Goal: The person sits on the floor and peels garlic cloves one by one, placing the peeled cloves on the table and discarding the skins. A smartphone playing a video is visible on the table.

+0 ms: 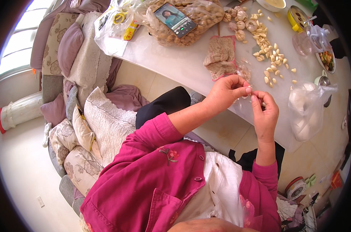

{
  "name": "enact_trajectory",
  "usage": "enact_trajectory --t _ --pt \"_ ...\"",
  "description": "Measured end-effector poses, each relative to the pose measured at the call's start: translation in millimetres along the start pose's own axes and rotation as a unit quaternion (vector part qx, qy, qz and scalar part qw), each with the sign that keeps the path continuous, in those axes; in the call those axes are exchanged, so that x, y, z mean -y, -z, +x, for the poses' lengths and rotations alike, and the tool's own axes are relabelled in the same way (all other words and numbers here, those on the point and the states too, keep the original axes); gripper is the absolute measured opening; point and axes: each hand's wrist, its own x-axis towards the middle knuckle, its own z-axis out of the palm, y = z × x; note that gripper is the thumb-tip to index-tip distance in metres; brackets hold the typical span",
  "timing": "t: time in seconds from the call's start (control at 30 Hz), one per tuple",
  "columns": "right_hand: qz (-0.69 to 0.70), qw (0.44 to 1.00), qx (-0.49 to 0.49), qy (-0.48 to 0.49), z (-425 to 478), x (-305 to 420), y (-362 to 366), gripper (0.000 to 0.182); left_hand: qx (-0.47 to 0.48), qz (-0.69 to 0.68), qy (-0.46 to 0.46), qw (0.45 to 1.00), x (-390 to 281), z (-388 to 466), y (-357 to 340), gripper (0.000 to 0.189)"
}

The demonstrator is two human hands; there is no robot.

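Note:
My left hand (229, 91) and my right hand (264, 111) meet fingertip to fingertip over the near edge of the white table (169, 58). Each pinches with thumb and forefinger at a small pale bit of garlic, mostly hidden by the fingers. A garlic clove (263, 103) shows within the curled fingers of my right hand. Loose papery garlic skins (244, 72) lie just beyond my left hand, beside a folded brown cloth (221, 55) with pink edging. Peeled garlic cloves (262, 36) spread across the table farther off, next to whole garlic bulbs (241, 16).
A phone (175, 20) lies on a clear bag of nuts in shells (190, 36). On the right are a plastic bag of white rounded items (303, 113), a metal cup (324, 80), a plate of food (327, 61) and a yellow container (295, 18). A cushioned sofa (106, 127) stands at left.

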Motion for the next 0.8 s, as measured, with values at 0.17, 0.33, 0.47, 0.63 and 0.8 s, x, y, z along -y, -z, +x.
enact_trajectory --t 0.17,0.33,0.47,0.63,0.8 --pt "0.002 1.0 0.002 -0.014 0.0 -0.8 0.4 0.005 -0.007 0.033 -0.018 0.999 -1.4 -1.5 -1.1 0.018" --pt "-0.001 1.0 0.01 -0.021 0.0 -2.3 1.2 0.006 -0.012 0.037 -0.02 0.999 -4.1 -3.1 -1.3 0.019" --pt "0.016 0.999 0.024 -0.034 1.2 -2.3 3.3 0.006 -0.013 0.065 -0.026 0.997 -4.8 -3.0 -0.8 0.018" --pt "0.019 0.997 0.051 -0.063 1.7 -0.7 7.1 0.007 -0.015 0.05 -0.041 0.998 -1.0 -2.6 -2.2 0.016" --pt "0.029 0.996 0.05 -0.073 1.5 -1.1 6.9 0.008 -0.012 0.065 -0.044 0.997 -3.0 -2.5 -2.3 0.016"
